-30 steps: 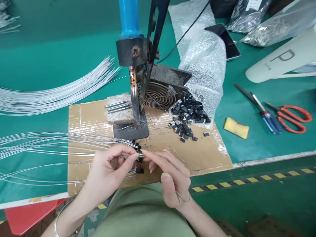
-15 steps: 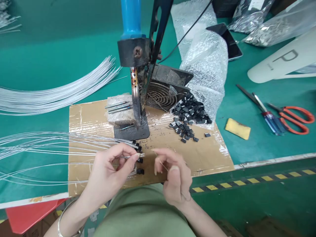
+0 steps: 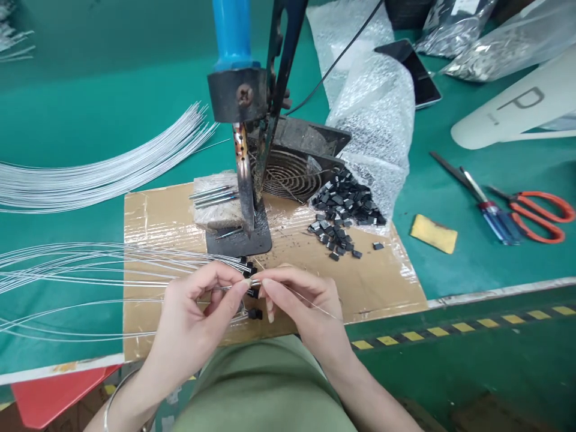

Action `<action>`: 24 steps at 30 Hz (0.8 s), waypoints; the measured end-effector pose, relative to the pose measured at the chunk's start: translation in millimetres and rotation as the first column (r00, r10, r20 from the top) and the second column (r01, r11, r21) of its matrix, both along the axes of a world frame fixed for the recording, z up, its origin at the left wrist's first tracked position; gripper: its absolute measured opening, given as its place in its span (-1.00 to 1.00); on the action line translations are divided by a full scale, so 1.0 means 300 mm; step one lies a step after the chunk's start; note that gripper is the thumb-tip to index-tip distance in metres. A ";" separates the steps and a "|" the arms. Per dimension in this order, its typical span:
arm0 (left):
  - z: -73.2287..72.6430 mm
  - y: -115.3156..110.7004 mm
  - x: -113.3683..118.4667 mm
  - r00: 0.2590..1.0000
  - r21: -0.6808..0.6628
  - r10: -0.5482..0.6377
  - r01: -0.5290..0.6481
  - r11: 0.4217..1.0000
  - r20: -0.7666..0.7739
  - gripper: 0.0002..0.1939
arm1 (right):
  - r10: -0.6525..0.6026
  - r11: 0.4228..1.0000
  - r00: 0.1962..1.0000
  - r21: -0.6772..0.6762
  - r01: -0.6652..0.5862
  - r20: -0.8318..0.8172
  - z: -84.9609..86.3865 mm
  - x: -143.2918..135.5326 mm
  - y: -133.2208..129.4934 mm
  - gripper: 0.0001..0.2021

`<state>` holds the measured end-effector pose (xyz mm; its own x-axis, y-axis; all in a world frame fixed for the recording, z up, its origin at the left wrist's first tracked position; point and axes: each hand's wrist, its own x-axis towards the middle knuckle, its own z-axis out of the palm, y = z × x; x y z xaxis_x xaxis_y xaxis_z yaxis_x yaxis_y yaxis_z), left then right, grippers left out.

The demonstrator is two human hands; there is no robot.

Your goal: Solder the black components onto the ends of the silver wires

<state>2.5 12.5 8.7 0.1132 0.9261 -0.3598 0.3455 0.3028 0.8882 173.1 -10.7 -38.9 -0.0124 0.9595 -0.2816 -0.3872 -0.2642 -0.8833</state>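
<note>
My left hand (image 3: 204, 306) pinches the end of thin white wires (image 3: 148, 283) between thumb and forefinger. Fingertips of my right hand (image 3: 301, 297) are closed on the tip of the same wires, almost touching my left fingertips. A fine pale strand (image 3: 315, 305) runs across my right hand. Beneath and beside my left fingers lie wires ending in black connectors (image 3: 255, 314). Just beyond stands a soldering iron (image 3: 243, 174), its tip pointing down over a black base (image 3: 261, 239). Solder sticks (image 3: 213, 197) rest on a wrapped block (image 3: 216, 219).
Small black parts (image 3: 348, 201) are piled on cardboard (image 3: 369, 282) beside bubble wrap (image 3: 378, 114) and a fan (image 3: 292, 174). A yellow sponge (image 3: 434, 234), screwdriver (image 3: 499, 222) and orange-handled scissors (image 3: 542, 216) lie at right. A wire bundle (image 3: 112, 177) lies at left.
My right hand has moved left and its fingers have closed on the wire ends at my left fingertips. My left hand has barely moved.
</note>
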 end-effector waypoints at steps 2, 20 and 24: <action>-0.004 -0.003 -0.004 1.000 0.016 -0.031 0.031 0.999 -0.001 -0.84 | 0.018 0.999 0.998 -0.030 -0.020 -0.059 0.005 -0.004 0.005 -0.89; -0.020 -0.032 -0.003 0.991 0.144 -0.075 0.090 0.986 -0.108 -0.85 | 0.016 0.986 0.969 -0.158 -0.057 -0.248 0.003 -0.008 0.009 -0.92; -0.018 -0.029 -0.001 0.989 0.149 -0.085 0.103 0.983 -0.123 -0.84 | 0.039 0.976 0.956 -0.194 -0.099 -0.291 0.013 0.004 0.019 -0.90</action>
